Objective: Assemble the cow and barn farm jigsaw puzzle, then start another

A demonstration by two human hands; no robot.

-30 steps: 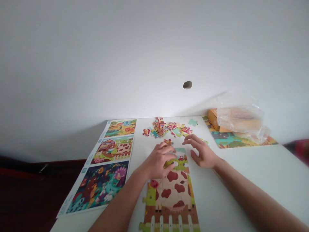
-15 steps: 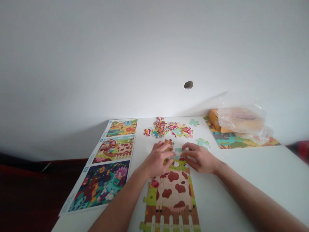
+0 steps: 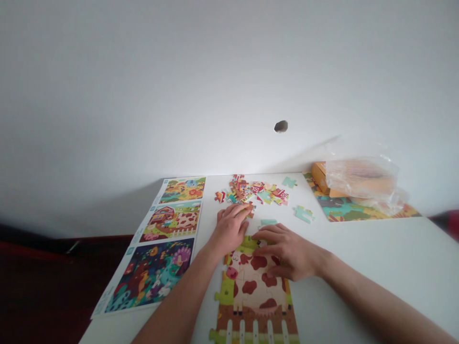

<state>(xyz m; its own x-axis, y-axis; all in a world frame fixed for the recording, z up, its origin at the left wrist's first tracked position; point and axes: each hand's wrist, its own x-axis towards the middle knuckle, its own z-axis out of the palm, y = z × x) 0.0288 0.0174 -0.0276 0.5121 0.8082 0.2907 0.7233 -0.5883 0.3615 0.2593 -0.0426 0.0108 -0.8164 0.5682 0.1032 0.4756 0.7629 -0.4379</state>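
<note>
A partly assembled jigsaw puzzle of a spotted cow behind a white fence lies on the white table in front of me. My right hand rests over its upper right part, fingers spread and touching the surface. Farther up, my left hand reaches past the puzzle's top edge with its fingers stretched out and the thumb apart. Its fingertips are at a brownish puzzle piece, partly hidden by them. Between the hands, a pale blue puzzle piece lies just beyond the assembled part.
A heap of loose puzzle pieces lies near the wall, with pale green pieces to its right. On the left is a sheet with three printed pictures. At the back right, a clear plastic bag and orange box sit on another picture.
My right hand has come toward me, down onto the assembled puzzle, and its fingers have spread. My left hand has moved slightly left and away from it. The pale blue piece is more exposed.
</note>
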